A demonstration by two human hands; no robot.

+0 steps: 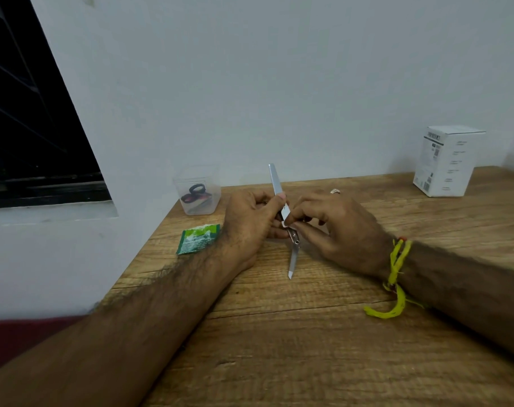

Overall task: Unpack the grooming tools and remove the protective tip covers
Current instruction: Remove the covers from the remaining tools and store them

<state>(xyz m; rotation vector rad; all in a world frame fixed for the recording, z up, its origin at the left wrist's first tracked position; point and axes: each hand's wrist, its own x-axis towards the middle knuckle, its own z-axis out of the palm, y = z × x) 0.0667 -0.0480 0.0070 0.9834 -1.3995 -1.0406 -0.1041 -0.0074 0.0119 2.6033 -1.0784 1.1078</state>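
near the wooden table's (308, 333) far edge, i am gripping the slim silver metal grooming tool (292, 239) with my left hand (250, 227) while my right hand (335, 230) is pinching it mid-length. risk: the pointed tip sliding, pricking fingers.

On the bench (308, 333), the hands (250, 224) are meeting at centre; a tub (197, 190) is sitting at ten o'clock, a sachet (197, 238) at nine, a box (446, 161) at two.

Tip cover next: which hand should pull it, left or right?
Right, probably. The left hand already grips the metal tool around its middle, steadying it. The right hand pinches at the tool just below that grip, so it is placed to pull. No cover is clearly visible.
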